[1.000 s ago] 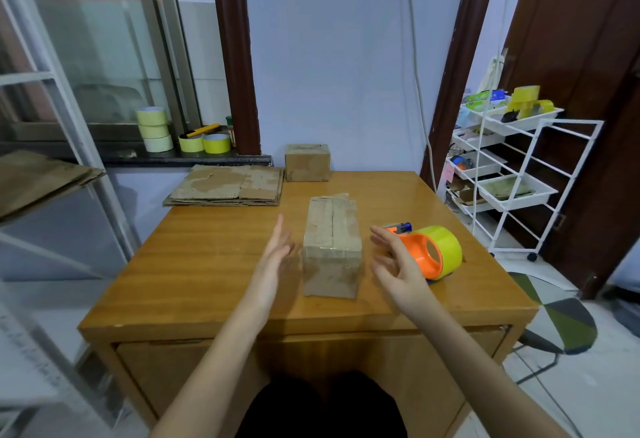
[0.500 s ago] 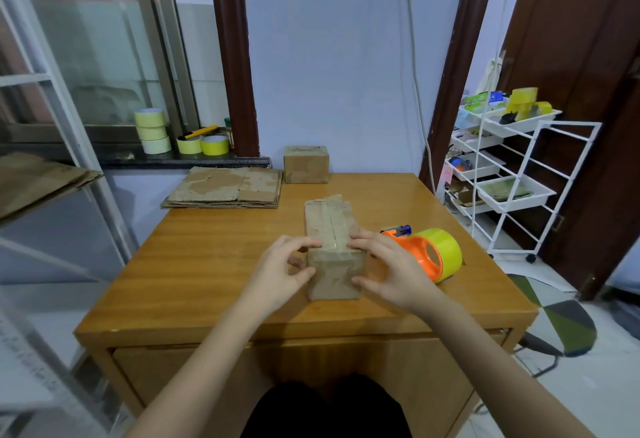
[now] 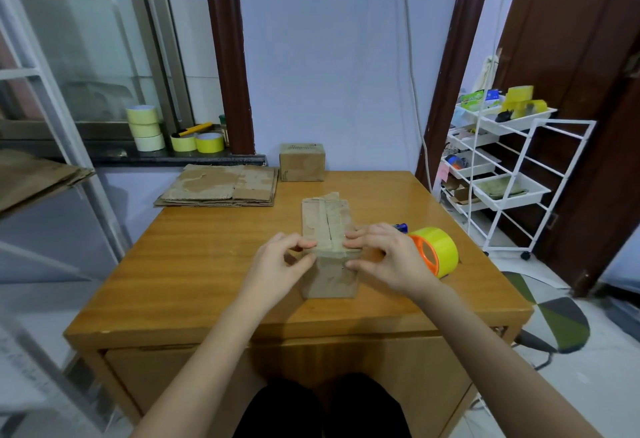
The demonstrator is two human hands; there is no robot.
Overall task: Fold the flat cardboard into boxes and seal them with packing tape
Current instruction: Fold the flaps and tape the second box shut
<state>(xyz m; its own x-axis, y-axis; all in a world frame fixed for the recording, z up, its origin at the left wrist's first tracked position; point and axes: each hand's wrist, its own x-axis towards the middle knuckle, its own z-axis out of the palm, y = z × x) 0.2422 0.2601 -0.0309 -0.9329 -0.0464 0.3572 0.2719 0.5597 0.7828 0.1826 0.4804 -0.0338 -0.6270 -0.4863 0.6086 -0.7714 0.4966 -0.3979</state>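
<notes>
A small brown cardboard box [image 3: 327, 226] stands in the middle of the wooden table [image 3: 194, 264], its top flaps closed with clear tape along the seam. My left hand [image 3: 277, 261] grips the box's near left corner, fingers on top and thumb on the front face. My right hand [image 3: 384, 257] grips the near right corner the same way. An orange dispenser with a yellow tape roll [image 3: 434, 252] lies just right of my right hand. A stack of flat cardboard [image 3: 221, 186] lies at the table's far left. A finished box [image 3: 302, 161] sits at the far edge.
Several tape rolls [image 3: 145, 128] stand on the window sill behind the table. A white wire trolley [image 3: 509, 174] with trays stands to the right. A blue object [image 3: 401, 227] pokes out behind the dispenser. A chair seat [image 3: 554, 323] is at the lower right.
Both hands came in from beside the box and took hold of its near top corners. Since half a second ago they have hardly moved.
</notes>
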